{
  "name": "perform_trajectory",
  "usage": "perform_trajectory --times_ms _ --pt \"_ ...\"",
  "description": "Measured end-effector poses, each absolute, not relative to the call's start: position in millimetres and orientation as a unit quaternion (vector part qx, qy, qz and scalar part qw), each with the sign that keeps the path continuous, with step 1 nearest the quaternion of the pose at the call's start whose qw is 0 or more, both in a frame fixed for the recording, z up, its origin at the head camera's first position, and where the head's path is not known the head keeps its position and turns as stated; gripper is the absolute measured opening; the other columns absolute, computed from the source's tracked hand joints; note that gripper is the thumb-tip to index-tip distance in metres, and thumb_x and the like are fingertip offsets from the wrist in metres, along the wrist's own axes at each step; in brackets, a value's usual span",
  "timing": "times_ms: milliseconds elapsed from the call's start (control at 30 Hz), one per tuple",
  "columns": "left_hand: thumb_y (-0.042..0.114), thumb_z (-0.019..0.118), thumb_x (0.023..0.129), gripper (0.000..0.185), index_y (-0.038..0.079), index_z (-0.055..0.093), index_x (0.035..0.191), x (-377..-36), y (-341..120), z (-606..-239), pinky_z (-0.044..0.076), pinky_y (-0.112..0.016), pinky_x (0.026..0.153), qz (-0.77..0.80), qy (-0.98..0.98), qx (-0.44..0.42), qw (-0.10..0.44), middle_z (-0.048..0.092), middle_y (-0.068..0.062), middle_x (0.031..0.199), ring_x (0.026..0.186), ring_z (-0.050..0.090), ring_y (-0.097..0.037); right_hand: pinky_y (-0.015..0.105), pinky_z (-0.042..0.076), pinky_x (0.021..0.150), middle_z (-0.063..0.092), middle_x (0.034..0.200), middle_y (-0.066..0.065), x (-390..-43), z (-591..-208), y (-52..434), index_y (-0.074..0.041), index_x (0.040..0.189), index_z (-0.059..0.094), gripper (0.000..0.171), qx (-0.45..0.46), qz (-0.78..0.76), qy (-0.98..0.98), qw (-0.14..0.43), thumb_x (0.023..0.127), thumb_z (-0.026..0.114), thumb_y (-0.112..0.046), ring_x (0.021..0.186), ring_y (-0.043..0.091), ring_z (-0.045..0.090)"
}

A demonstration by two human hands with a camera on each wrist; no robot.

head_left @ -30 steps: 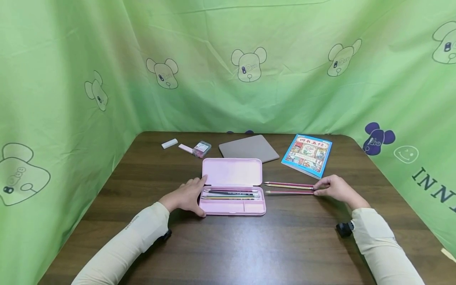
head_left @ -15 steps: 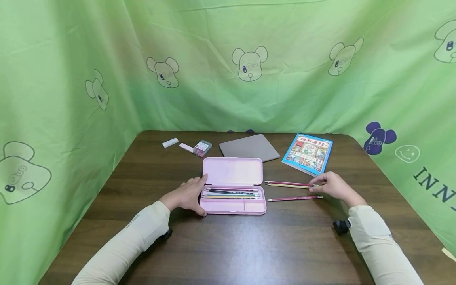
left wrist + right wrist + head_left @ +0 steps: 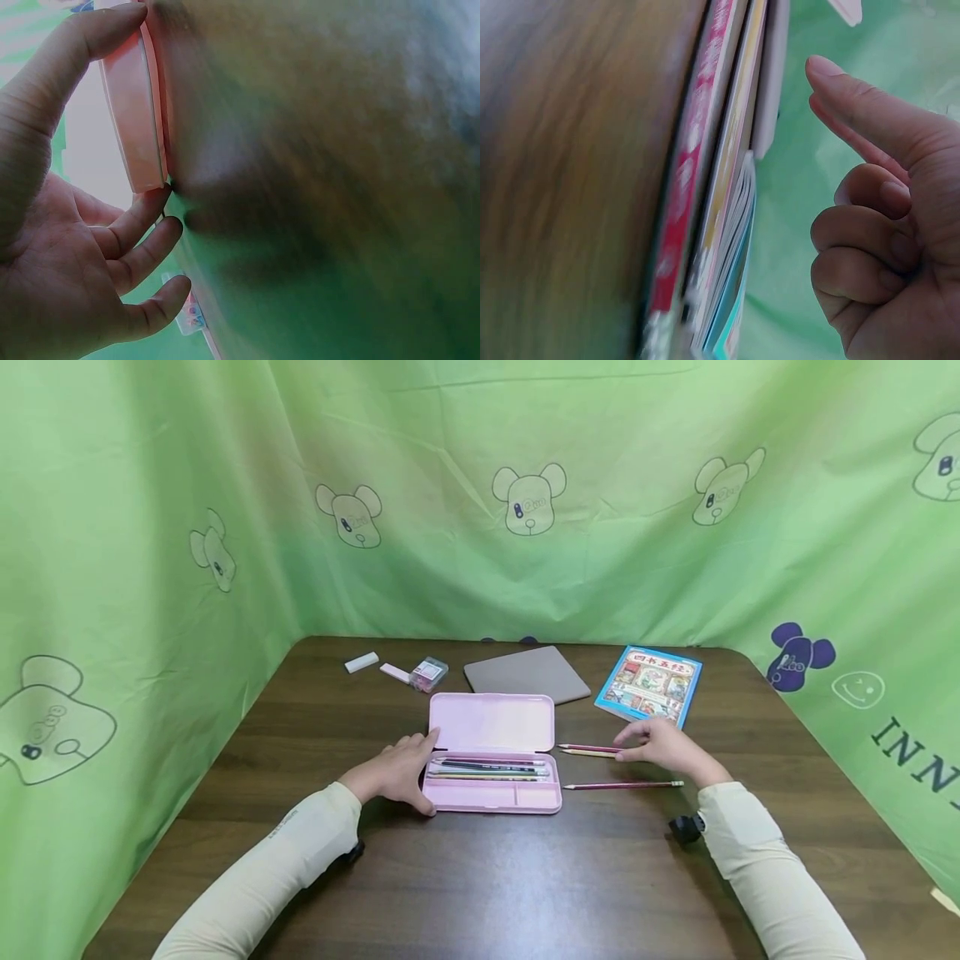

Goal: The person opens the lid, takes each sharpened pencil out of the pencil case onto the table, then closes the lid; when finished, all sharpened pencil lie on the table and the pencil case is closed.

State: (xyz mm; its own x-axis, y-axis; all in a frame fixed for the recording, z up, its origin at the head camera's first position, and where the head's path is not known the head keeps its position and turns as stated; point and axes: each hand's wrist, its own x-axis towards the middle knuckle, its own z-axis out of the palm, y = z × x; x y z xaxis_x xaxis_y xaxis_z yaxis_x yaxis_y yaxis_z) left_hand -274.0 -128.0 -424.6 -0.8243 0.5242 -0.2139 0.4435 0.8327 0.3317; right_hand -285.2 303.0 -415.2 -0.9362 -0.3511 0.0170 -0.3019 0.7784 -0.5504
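Observation:
My left hand [image 3: 396,770] holds the left end of an open pink pencil case [image 3: 465,795], thumb at its near corner and fingers at the far side. In the left wrist view the thumb lies on the case's edge [image 3: 139,112]. Several pencils [image 3: 487,768] lie in its long compartment. Beyond the case's right end, my right hand [image 3: 663,747] hovers over a red pencil [image 3: 585,747] and a yellow pencil [image 3: 588,753]. Its thumb and index finger extend, other fingers curled, nothing between them in the right wrist view. A second red pencil [image 3: 622,786] lies nearer me.
Behind the case lies a flat grey rectangular item [image 3: 525,672]. A blue picture-covered book [image 3: 652,681] is at the back right. Back left are a small clear box [image 3: 429,674], a pink strip [image 3: 395,672] and a white block [image 3: 362,662]. Green curtain surrounds the wooden table [image 3: 480,893].
My right hand has let go of the nearer red pencil, which now lies on the table closer to me. Then the hand moved left along the other two pencils. The left hand stays put.

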Motion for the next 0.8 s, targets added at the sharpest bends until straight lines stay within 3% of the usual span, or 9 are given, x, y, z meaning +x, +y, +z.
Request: perform_trajectory --times_ms 133,300,467,633,800 --pt "0.048 0.082 0.059 0.12 0.004 0.014 0.148 -273.5 -127.4 -425.0 0.032 -0.051 0.099 0.133 0.946 0.253 0.154 0.039 -0.017 0.136 0.117 0.038 -0.03 0.028 0.044 0.068 0.071 0.094 0.008 -289.0 -416.0 290.5 -0.005 0.095 0.071 0.025 -0.18 -0.29 0.939 0.05 0.076 0.075 -0.021 0.078 0.012 0.055" --pt "0.048 0.082 0.059 0.12 0.005 0.013 0.148 -273.4 -126.8 -425.1 0.031 -0.05 0.1 0.13 0.947 0.248 0.157 0.039 -0.016 0.136 0.117 0.037 -0.029 0.031 0.046 0.073 0.07 0.095 0.007 -292.8 -415.3 273.0 -0.005 0.095 0.071 0.025 -0.206 -0.296 0.931 0.057 0.076 0.075 -0.02 0.083 0.013 0.058" --pt "0.048 0.082 0.059 0.12 0.004 0.013 0.148 -273.3 -126.3 -423.5 0.031 -0.05 0.1 0.131 0.947 0.248 0.155 0.039 -0.017 0.135 0.116 0.037 -0.029 0.027 0.041 0.062 0.07 0.091 0.007 -296.9 -414.0 252.2 -0.007 0.095 0.072 0.023 -0.223 -0.306 0.923 0.076 0.076 0.075 -0.02 0.067 0.011 0.048" --pt "0.047 0.082 0.059 0.121 0.005 0.013 0.148 -273.5 -125.9 -422.6 0.031 -0.05 0.099 0.132 0.947 0.246 0.158 0.038 -0.017 0.136 0.117 0.036 -0.029 0.027 0.045 0.067 0.07 0.089 0.003 -299.7 -415.7 229.6 -0.01 0.091 0.072 0.019 -0.264 -0.3 0.912 0.091 0.076 0.075 -0.021 0.073 0.009 0.052" --pt "0.048 0.082 0.059 0.121 0.005 0.012 0.148 -273.8 -125.8 -423.2 0.032 -0.048 0.099 0.127 0.948 0.243 0.161 0.038 -0.016 0.136 0.118 0.036 -0.029 0.024 0.039 0.06 0.065 0.076 -0.001 -300.3 -419.6 209.6 -0.011 0.086 0.073 0.015 -0.287 -0.297 0.904 0.114 0.075 0.076 -0.02 0.064 0.01 0.044"
